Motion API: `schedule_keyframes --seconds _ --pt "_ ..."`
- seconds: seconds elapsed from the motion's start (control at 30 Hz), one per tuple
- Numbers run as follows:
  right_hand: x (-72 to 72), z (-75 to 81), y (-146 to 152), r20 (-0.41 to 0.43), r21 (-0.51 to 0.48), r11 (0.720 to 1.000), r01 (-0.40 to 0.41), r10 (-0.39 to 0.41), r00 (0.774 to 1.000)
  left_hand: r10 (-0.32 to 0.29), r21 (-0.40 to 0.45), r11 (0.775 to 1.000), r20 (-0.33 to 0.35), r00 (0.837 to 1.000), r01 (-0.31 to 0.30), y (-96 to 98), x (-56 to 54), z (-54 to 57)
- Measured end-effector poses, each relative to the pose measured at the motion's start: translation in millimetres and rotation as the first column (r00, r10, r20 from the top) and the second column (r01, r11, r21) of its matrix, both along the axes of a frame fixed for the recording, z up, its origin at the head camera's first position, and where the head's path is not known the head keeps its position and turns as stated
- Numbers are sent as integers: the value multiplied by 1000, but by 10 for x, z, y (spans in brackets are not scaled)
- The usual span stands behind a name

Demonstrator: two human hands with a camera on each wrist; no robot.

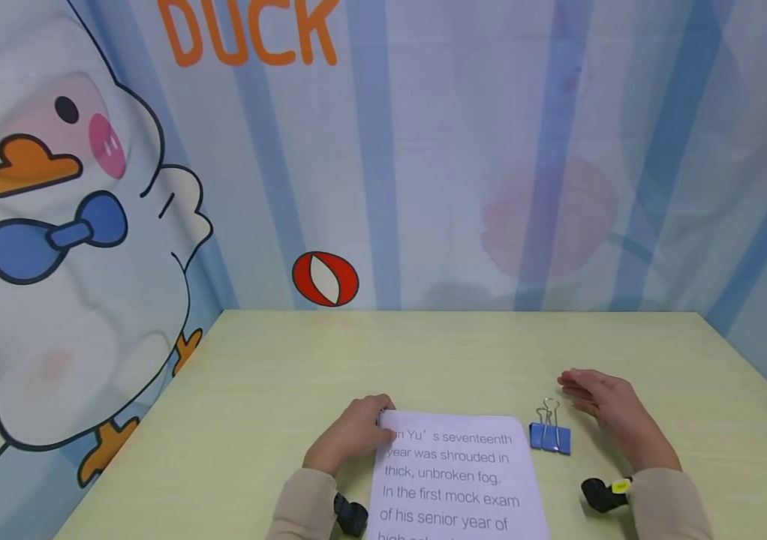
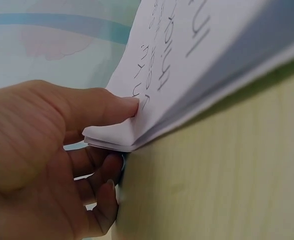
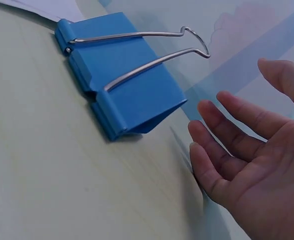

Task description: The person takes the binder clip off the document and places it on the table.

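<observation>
A stack of printed paper sheets [image 1: 451,480] lies on the table at the near middle. My left hand [image 1: 354,431] pinches its far left corner; in the left wrist view the thumb [image 2: 111,106] lies on top and the fingers are curled beneath the sheets [image 2: 152,75]. To the right of the stack a blue binder clip [image 1: 550,439] sits on the table, its silver wire handles [image 3: 136,36] pointing away from me. My right hand [image 1: 606,405] is beside the clip [image 3: 126,75], apart from it, with loosely bent fingers and nothing in them.
The pale wood-grain table [image 1: 275,360] runs back to a striped blue-and-white cloth backdrop [image 1: 451,150] with duck drawings. Black wrist cameras [image 1: 351,516] are worn at both sleeves.
</observation>
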State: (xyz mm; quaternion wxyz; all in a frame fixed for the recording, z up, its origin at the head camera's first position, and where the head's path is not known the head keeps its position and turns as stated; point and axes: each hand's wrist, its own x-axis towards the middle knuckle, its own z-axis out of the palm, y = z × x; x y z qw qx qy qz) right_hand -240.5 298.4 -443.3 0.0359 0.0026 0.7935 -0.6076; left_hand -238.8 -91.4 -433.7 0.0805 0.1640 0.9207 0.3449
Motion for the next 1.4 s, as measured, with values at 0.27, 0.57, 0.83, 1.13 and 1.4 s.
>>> schedule_keyframes --seconds 0.27,0.57,0.83,1.13,1.4 --pt "13 69 -20 -39 92 996 -9 13 999 -7 15 1000 2 1000 7 11 -8 -6" --pt "30 183 -95 -57 112 993 -36 42 997 7 15 1000 12 1000 -7 32 -19 -8" --pt "11 270 -159 -92 145 988 -46 60 994 6 15 1000 -30 1000 -5 51 -42 -19" --pt "16 399 -266 -118 193 980 -47 71 990 -20 -44 999 -93 995 16 74 -41 -4" --pt "73 610 -409 -85 268 958 -98 125 989 -19 -153 988 -150 988 -4 134 -6 59"
